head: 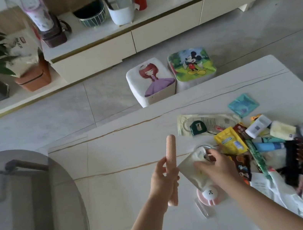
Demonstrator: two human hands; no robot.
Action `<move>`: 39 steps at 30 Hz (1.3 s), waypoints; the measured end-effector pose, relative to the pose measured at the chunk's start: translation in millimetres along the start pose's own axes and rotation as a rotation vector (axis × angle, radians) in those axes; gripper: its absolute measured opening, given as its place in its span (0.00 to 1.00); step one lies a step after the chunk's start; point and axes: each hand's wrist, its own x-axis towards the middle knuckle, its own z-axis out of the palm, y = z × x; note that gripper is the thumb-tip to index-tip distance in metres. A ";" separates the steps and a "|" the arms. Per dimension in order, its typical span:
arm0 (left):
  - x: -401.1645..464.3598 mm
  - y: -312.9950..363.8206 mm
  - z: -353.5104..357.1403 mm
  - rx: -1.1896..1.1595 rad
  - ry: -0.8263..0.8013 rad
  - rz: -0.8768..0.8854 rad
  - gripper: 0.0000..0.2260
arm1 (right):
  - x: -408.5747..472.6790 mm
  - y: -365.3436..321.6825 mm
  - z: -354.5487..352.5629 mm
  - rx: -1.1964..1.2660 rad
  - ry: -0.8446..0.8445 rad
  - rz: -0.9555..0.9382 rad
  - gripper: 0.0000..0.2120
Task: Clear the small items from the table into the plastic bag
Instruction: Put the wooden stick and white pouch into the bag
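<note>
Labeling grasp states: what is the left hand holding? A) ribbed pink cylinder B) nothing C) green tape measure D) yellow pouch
A: the left hand grips the ribbed pink cylinder around its middle, above the table; the green tape measure and yellow pouch lie on the table.
</note>
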 end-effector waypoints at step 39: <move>-498.4 36.8 527.4 0.826 -0.969 0.561 0.03 | -434.8 345.3 -488.5 0.697 0.969 0.495 0.10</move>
